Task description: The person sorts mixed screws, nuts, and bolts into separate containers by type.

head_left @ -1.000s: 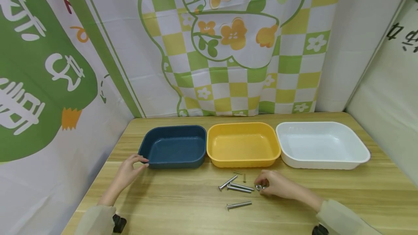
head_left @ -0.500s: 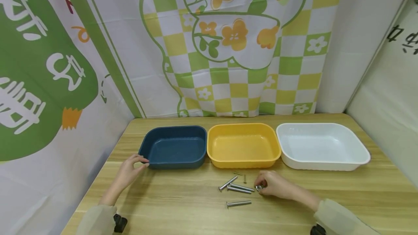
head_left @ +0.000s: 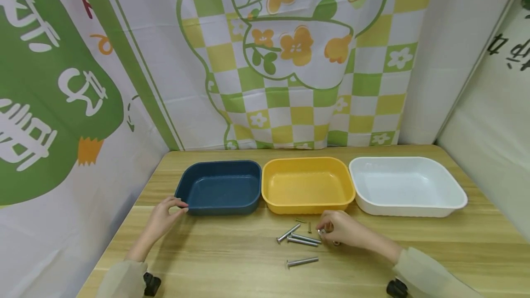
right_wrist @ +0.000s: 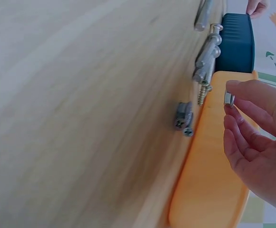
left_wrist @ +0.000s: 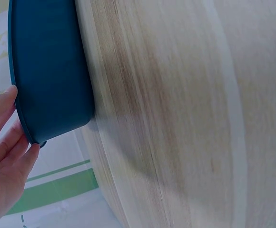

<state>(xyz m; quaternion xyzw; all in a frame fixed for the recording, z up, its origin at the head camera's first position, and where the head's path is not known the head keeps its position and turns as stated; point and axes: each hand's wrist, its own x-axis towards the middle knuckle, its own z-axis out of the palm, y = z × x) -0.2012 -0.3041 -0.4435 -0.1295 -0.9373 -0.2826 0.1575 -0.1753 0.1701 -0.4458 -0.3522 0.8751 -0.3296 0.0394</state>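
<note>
My left hand (head_left: 163, 220) grips the near left corner of the dark blue bin (head_left: 223, 191), thumb and fingers at its rim. Between thumb and fingertip of my right hand (head_left: 343, 230) is a silver nut (right_wrist: 229, 99), held above the table in front of the yellow bin (head_left: 308, 186). More small metal hardware (right_wrist: 183, 116), seemingly nuts and screw ends, lies below that hand; in the head view the hand mostly covers it. Left of the hand lie several long silver bolts (head_left: 304, 241) and small brass-coloured screws (head_left: 309, 227).
The blue, yellow and white (head_left: 407, 187) bins stand side by side along the back of the wooden table (head_left: 232, 261). One bolt (head_left: 302, 261) lies apart, nearer the front. Patterned cloth (head_left: 298, 114) hangs behind the table and at both sides.
My right hand has risen slightly and moved left, lifting a nut off the table and uncovering another piece beneath. The left hand stays at the blue bin's corner.
</note>
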